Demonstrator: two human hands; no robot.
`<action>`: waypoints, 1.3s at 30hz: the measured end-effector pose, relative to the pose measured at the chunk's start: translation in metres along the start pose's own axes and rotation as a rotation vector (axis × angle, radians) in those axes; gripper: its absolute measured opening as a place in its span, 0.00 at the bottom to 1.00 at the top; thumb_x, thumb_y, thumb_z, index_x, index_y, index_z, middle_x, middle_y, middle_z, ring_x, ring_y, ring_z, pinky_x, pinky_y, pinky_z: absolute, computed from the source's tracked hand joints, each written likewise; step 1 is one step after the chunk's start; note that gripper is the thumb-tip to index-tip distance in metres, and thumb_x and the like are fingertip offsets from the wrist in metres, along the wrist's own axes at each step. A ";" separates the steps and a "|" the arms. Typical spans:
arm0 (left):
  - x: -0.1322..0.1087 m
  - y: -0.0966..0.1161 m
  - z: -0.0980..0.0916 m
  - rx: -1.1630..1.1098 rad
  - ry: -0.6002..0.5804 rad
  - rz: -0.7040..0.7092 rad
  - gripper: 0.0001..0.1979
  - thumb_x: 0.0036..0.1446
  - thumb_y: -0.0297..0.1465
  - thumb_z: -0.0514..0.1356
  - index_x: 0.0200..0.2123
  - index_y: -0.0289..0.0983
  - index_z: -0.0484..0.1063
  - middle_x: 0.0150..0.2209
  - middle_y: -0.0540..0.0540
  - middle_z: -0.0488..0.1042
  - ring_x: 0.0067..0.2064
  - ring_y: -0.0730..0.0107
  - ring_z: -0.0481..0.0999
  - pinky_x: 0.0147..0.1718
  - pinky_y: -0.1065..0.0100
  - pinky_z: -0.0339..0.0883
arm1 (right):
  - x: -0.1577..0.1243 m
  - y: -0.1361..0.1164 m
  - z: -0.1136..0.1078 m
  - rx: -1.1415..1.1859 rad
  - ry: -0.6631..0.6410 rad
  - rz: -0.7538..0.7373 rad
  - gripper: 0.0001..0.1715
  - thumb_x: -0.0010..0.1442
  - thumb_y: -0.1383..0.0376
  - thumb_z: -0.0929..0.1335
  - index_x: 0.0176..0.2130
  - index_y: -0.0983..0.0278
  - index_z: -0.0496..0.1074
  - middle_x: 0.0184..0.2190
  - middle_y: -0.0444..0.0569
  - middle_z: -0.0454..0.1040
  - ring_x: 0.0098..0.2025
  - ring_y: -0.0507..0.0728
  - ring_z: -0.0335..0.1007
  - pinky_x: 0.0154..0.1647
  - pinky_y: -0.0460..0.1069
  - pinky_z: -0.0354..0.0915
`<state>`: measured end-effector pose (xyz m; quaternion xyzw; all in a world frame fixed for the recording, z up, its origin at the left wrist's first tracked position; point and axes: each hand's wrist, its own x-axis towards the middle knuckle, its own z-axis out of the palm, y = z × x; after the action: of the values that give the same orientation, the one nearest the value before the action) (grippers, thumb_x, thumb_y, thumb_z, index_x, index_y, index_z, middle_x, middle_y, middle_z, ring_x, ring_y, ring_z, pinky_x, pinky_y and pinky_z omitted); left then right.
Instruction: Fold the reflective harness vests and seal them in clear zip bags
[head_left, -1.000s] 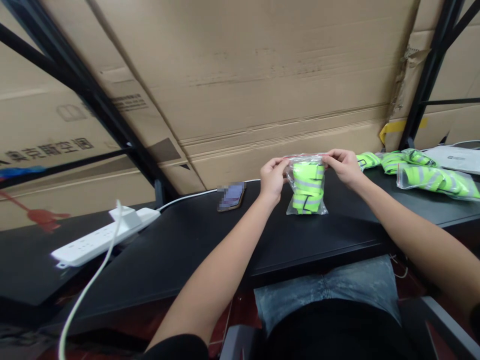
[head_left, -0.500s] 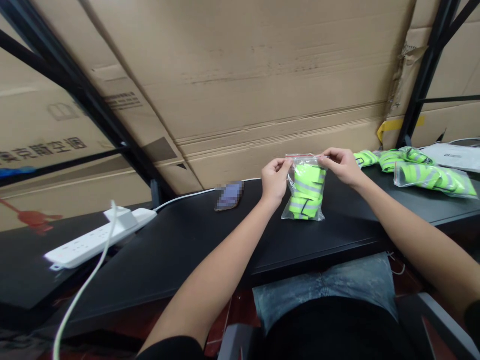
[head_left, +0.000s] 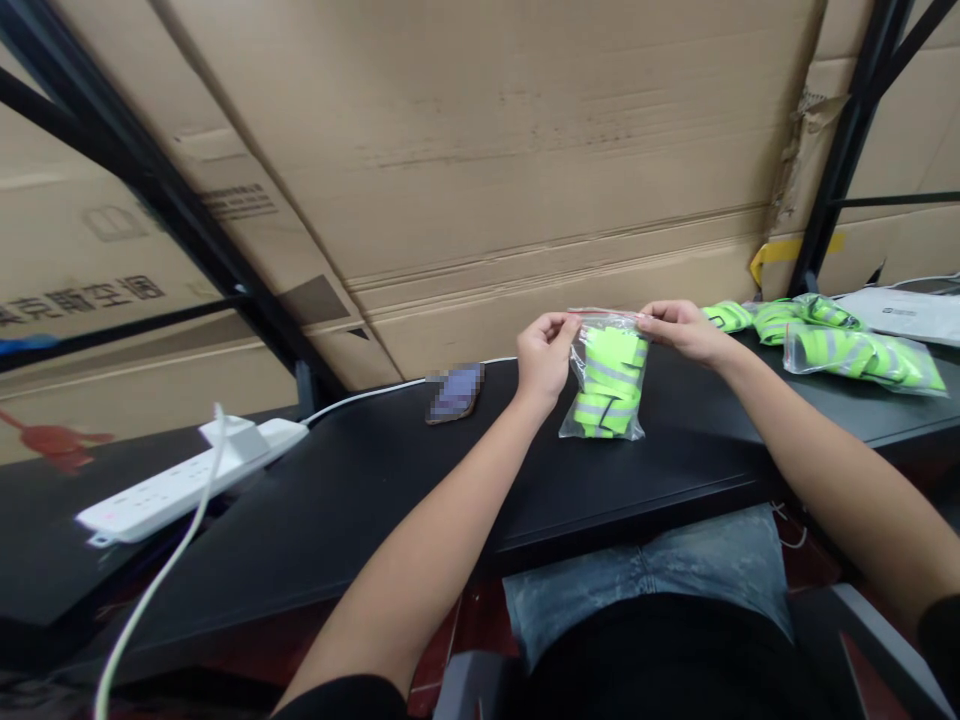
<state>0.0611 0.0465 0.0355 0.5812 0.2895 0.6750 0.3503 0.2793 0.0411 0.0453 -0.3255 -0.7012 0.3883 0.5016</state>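
At the black bench [head_left: 375, 500], we pinch a clear zip bag [head_left: 604, 380] upright by its top edge.
Left to right: a phone [head_left: 454, 393] lies well apart; our left hand [head_left: 544, 360] closes thumb and fingers on one top corner; the bag, packed with folded neon-green reflective strips [head_left: 606, 375], stands between, its lower end at the bench; our right hand [head_left: 679, 330] pinches the other corner, keeping the mouth taut; beyond lie loose strips [head_left: 772, 320] and another filled bag [head_left: 862, 358].
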 end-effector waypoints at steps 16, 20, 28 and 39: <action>-0.020 0.021 0.015 0.130 -0.036 0.143 0.04 0.60 0.32 0.62 0.33 0.39 0.75 0.32 0.47 0.77 0.35 0.68 0.76 0.38 0.69 0.68 | 0.011 -0.049 0.023 -0.409 0.086 -0.300 0.12 0.54 0.61 0.70 0.40 0.62 0.76 0.39 0.49 0.77 0.38 0.57 0.70 0.39 0.52 0.64; -0.022 0.026 0.010 0.201 -0.050 0.227 0.05 0.62 0.34 0.60 0.37 0.40 0.75 0.36 0.47 0.78 0.37 0.68 0.77 0.39 0.69 0.67 | 0.035 -0.073 0.037 -0.601 -0.181 -0.319 0.04 0.49 0.66 0.72 0.29 0.64 0.75 0.26 0.46 0.74 0.29 0.54 0.65 0.32 0.49 0.59; -0.004 0.018 -0.011 0.378 -0.001 0.334 0.07 0.63 0.36 0.60 0.36 0.38 0.73 0.36 0.46 0.78 0.36 0.68 0.76 0.34 0.70 0.67 | 0.052 -0.059 0.043 -0.612 -0.193 -0.313 0.13 0.55 0.58 0.69 0.31 0.67 0.74 0.26 0.47 0.74 0.28 0.52 0.64 0.30 0.48 0.56; 0.003 0.010 -0.013 0.310 -0.013 0.307 0.08 0.60 0.36 0.61 0.34 0.37 0.73 0.33 0.47 0.78 0.34 0.69 0.76 0.32 0.70 0.68 | 0.046 -0.035 0.054 -0.705 -0.042 -0.553 0.11 0.61 0.61 0.64 0.32 0.65 0.69 0.27 0.48 0.71 0.30 0.54 0.64 0.34 0.48 0.59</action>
<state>0.0463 0.0434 0.0436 0.6696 0.2957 0.6642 0.1518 0.2121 0.0510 0.0860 -0.2688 -0.8614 -0.0168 0.4306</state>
